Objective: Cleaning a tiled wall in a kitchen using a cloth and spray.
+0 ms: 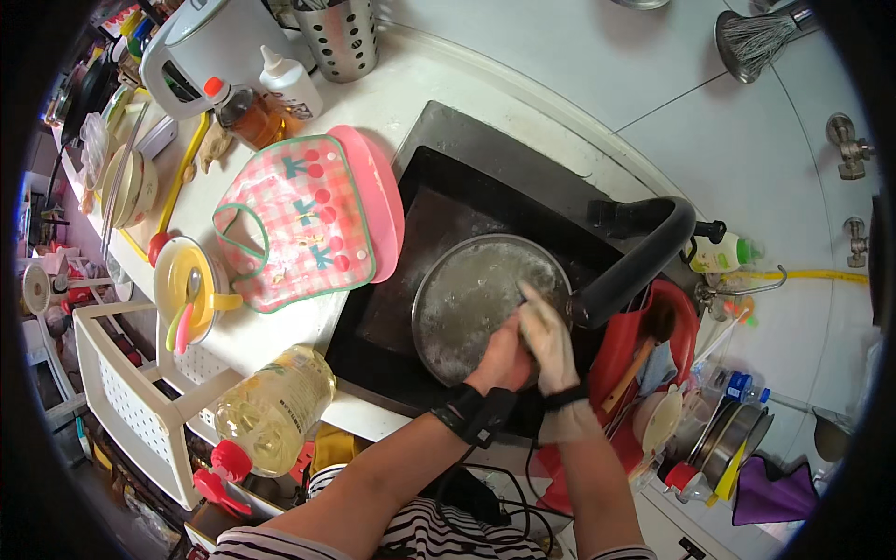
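Note:
A round metal pan (pixel 469 301) with cloudy, foamy water stands in the black sink (pixel 381 301), beneath the arched black faucet (pixel 637 266). My left hand (pixel 502 355) is over the pan's near right part, its fingers curled; whether it holds something is hidden. Close against it is my right hand (pixel 546 332), blurred, above the pan's right rim, and its grip cannot be made out. Black bands are around both wrists. Left of the sink, a pink checked bib (pixel 301 189) lies partly over a pink plastic basin (pixel 378 203).
A yellow bowl (pixel 203 273) with spoons and a large oil bottle (pixel 280 406) are on the left. Farther back stand a white kettle (pixel 231 49), a sauce bottle (pixel 252 115) and a perforated metal holder (pixel 343 42). A red basin (pixel 682 315) with utensils is right of the sink.

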{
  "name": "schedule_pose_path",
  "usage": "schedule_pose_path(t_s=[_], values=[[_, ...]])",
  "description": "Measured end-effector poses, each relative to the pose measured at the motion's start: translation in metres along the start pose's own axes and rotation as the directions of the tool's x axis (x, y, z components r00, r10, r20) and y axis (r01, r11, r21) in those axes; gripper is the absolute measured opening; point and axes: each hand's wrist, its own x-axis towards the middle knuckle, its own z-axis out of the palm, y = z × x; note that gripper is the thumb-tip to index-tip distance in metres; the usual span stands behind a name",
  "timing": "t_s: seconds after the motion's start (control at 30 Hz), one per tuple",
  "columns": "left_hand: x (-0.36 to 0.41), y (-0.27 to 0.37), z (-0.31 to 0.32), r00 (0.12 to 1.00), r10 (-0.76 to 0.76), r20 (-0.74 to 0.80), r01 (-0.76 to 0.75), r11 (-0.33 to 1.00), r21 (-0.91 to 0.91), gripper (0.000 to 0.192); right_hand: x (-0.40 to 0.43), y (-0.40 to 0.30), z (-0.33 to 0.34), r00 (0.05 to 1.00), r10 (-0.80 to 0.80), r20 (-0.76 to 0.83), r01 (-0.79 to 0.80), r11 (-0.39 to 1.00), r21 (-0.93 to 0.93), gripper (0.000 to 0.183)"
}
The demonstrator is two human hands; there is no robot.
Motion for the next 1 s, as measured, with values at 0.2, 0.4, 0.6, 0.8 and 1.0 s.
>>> schedule_pose_path(t_s=[0.2,0.4,0.6,0.8,1.0], values=[[0.049,0.026,-0.102,0.529,0.223,0.819,-0.044,0.971,-0.236,0.040,-0.042,0.008,0.042,0.857,-0.456,0.238,0.493,0.861,-0.126,0.048],[-0.003,-0.005,0.002,0.996,0.084,0.014,-0.085,0.995,0.059,0.049,-0.008,-0.019,-0.003,0.985,0.135,0.107,-0.145,0.986,0.084,0.058],[0.010,0.013,-0.062,0.892,0.337,0.302,-0.430,0.839,0.334,0.050,-0.044,-0.017,0.033,0.935,-0.297,0.194,0.319,0.943,-0.092,0.060],[-0.014,0.002,0.004,0.986,0.166,-0.003,-0.166,0.986,-0.011,0.054,-0.014,-0.022,0.018,0.993,0.042,0.110,-0.059,0.986,0.153,0.060],[-0.020,0.024,0.010,0.941,0.265,-0.212,-0.246,0.963,0.114,0.059,-0.044,-0.007,0.032,0.980,-0.177,0.088,0.168,0.981,0.098,0.045]])
